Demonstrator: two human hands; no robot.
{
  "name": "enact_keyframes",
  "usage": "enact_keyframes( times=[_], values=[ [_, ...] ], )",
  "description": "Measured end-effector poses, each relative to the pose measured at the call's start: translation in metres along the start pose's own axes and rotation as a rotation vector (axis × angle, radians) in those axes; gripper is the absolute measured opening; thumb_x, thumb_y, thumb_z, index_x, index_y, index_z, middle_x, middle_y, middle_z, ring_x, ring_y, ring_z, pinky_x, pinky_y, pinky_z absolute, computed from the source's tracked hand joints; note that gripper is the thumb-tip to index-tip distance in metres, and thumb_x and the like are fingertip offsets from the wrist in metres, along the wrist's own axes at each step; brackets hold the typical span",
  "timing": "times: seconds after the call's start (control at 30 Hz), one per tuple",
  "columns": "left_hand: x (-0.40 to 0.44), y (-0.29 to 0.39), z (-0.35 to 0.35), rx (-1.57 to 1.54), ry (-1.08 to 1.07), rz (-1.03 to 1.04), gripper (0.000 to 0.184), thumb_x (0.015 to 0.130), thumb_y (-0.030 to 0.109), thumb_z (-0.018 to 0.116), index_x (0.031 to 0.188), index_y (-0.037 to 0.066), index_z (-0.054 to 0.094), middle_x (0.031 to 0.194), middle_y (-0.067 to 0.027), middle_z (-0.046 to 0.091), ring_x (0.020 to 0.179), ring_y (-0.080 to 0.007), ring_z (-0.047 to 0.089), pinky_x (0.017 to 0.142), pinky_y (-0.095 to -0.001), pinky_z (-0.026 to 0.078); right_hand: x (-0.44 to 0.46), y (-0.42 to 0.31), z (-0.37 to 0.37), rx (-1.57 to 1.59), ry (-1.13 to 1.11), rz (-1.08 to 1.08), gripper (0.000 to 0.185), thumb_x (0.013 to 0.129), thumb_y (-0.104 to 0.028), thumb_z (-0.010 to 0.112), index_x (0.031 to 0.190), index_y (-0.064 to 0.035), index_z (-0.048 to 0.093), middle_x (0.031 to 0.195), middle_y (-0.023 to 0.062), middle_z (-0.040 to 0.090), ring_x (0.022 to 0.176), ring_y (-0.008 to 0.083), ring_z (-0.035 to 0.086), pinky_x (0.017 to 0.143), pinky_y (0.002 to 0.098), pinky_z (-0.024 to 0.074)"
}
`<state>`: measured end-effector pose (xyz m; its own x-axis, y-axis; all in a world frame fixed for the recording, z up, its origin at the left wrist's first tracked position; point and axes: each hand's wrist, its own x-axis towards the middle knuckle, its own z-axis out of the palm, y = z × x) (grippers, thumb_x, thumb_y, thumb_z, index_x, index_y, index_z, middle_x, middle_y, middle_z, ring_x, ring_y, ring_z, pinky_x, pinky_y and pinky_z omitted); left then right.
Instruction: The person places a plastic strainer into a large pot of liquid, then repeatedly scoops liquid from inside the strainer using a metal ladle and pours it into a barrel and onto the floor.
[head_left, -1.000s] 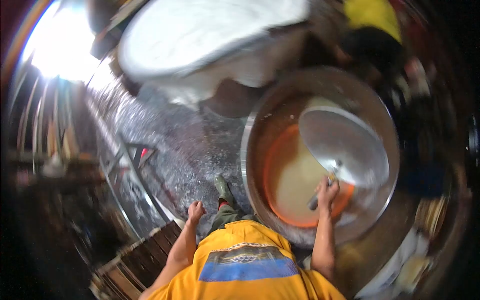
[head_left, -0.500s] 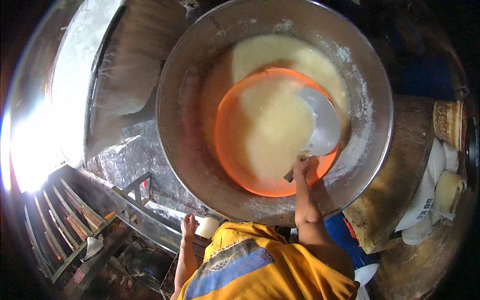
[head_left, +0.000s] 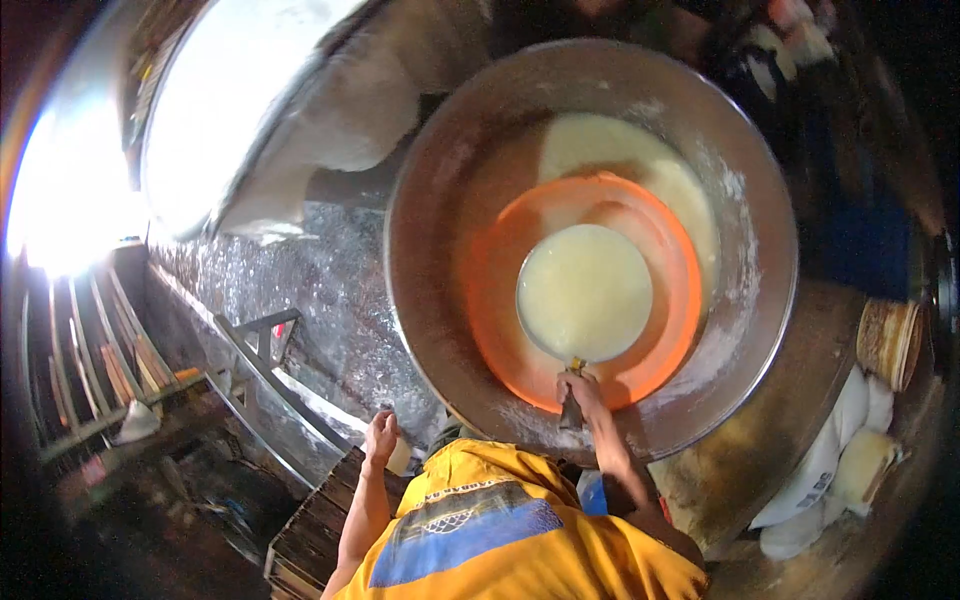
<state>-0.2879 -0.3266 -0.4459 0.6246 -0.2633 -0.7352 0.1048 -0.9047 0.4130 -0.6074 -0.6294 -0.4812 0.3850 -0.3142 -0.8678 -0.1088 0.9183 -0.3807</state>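
My right hand point(head_left: 580, 388) is wrapped around the short handle of a big round ladle point(head_left: 585, 290). The ladle's bowl is level and full of pale yellowish liquid, over an orange basin point(head_left: 690, 300). That basin rests inside a large metal vat point(head_left: 430, 250), with more of the same liquid point(head_left: 590, 140) around its far side. Away from the vat, my left hand point(head_left: 382, 437) hangs at the left of my body, its fingers loosely curled, and no object shows in it. A pale container point(head_left: 400, 457) is partly visible beside it.
Wet dark floor point(head_left: 330, 290) lies left of the vat, with a metal frame point(head_left: 270, 370) and a slatted rack point(head_left: 100, 360) beyond. A large pale cloth-like sheet point(head_left: 340, 130) is at the upper left. White sacks point(head_left: 815, 500) and a rusty can point(head_left: 888, 345) stand right.
The ladle has gone from tilted at the basin's right side to level and full, nearer its middle. My right hand moved slightly down and left. The view has shifted, placing the vat further right.
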Motion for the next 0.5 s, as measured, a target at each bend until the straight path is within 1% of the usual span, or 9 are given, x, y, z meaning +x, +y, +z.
enact_keyframes(
  times=[0.03,0.13,0.17,0.2,0.27,0.33,0.4,0.43,0.5],
  values=[
    [-0.002,-0.015,0.002,-0.123,0.004,0.011,0.030,0.085,0.022,0.049,0.099,-0.004,0.057,0.070,-0.0080,0.059,0.061,-0.0141,0.058,0.056,-0.0276,0.047,-0.015,-0.003,0.007,-0.056,0.005,-0.021,0.023,0.078,-0.011,0.052,0.056,-0.0078,0.045,0.050,0.0040,0.046,0.044,0.0149,0.047,0.046,0.0270,0.0396],
    [-0.005,-0.051,0.002,-0.138,0.031,-0.039,0.032,0.085,0.023,0.050,0.100,-0.004,0.056,0.066,-0.0087,0.060,0.058,-0.0147,0.058,0.055,-0.0281,0.047,-0.054,-0.015,0.028,-0.071,-0.062,-0.034,0.025,0.080,-0.013,0.049,0.055,-0.0087,0.045,0.050,0.0044,0.047,0.045,0.0151,0.048,0.047,0.0280,0.0403],
    [-0.012,-0.047,-0.002,-0.048,0.058,-0.031,0.032,0.083,0.024,0.050,0.097,-0.004,0.058,0.065,-0.0093,0.060,0.057,-0.0165,0.060,0.056,-0.0294,0.048,-0.071,-0.022,0.041,-0.105,-0.057,-0.033,0.025,0.080,-0.013,0.048,0.055,-0.0087,0.045,0.050,0.0047,0.047,0.046,0.0153,0.048,0.047,0.0279,0.0403],
    [-0.014,-0.054,-0.003,-0.073,0.059,-0.040,0.032,0.083,0.024,0.049,0.096,-0.004,0.059,0.065,-0.0097,0.061,0.057,-0.0172,0.060,0.057,-0.0301,0.048,-0.087,-0.029,0.052,-0.144,-0.055,-0.027,0.026,0.081,-0.014,0.046,0.056,-0.0088,0.045,0.051,0.0049,0.048,0.047,0.0156,0.049,0.048,0.0279,0.0403],
    [-0.009,-0.082,-0.002,-0.135,0.069,-0.063,0.032,0.082,0.024,0.049,0.093,-0.003,0.061,0.065,-0.0104,0.061,0.058,-0.0187,0.061,0.058,-0.0316,0.049,-0.106,-0.030,0.063,-0.435,-0.033,-0.157,0.029,0.082,-0.016,0.045,0.054,-0.0089,0.043,0.051,0.0051,0.046,0.047,0.0163,0.047,0.050,0.0293,0.0414],
    [0.004,-0.120,0.009,-0.214,0.078,-0.101,0.033,0.080,0.026,0.048,0.091,-0.001,0.062,0.070,-0.0145,0.062,0.062,-0.0219,0.063,0.063,-0.0340,0.049,-0.127,-0.036,0.080,-0.405,-0.116,-0.143,0.029,0.082,-0.016,0.045,0.054,-0.0093,0.043,0.051,0.0053,0.046,0.047,0.0160,0.046,0.050,0.0298,0.0413],
    [0.014,-0.134,0.007,-0.286,0.094,-0.140,0.034,0.079,0.027,0.048,0.092,-0.001,0.062,0.073,-0.0171,0.063,0.067,-0.0244,0.064,0.066,-0.0353,0.049,-0.143,-0.043,0.104,-0.410,-0.100,-0.071,0.028,0.082,-0.015,0.045,0.055,-0.0088,0.043,0.050,0.0050,0.045,0.047,0.0158,0.046,0.049,0.0298,0.0408],
    [0.026,-0.152,0.012,-0.315,0.101,-0.123,0.036,0.078,0.029,0.049,0.093,0.000,0.063,0.084,-0.0203,0.063,0.079,-0.0293,0.063,0.074,-0.0374,0.048,-0.150,-0.047,0.117,-0.430,-0.128,-0.032,0.026,0.082,-0.014,0.044,0.057,-0.0078,0.043,0.051,0.0045,0.044,0.047,0.0155,0.045,0.049,0.0296,0.0405],
    [0.035,-0.171,0.005,-0.373,0.158,-0.151,0.037,0.078,0.030,0.049,0.094,0.000,0.063,0.089,-0.0207,0.063,0.086,-0.0313,0.061,0.077,-0.0383,0.046,-0.150,-0.044,0.140,-0.355,-0.121,0.093,0.021,0.082,-0.012,0.044,0.063,-0.0057,0.044,0.054,0.0036,0.042,0.048,0.0150,0.043,0.049,0.0291,0.0398]
  ],
)
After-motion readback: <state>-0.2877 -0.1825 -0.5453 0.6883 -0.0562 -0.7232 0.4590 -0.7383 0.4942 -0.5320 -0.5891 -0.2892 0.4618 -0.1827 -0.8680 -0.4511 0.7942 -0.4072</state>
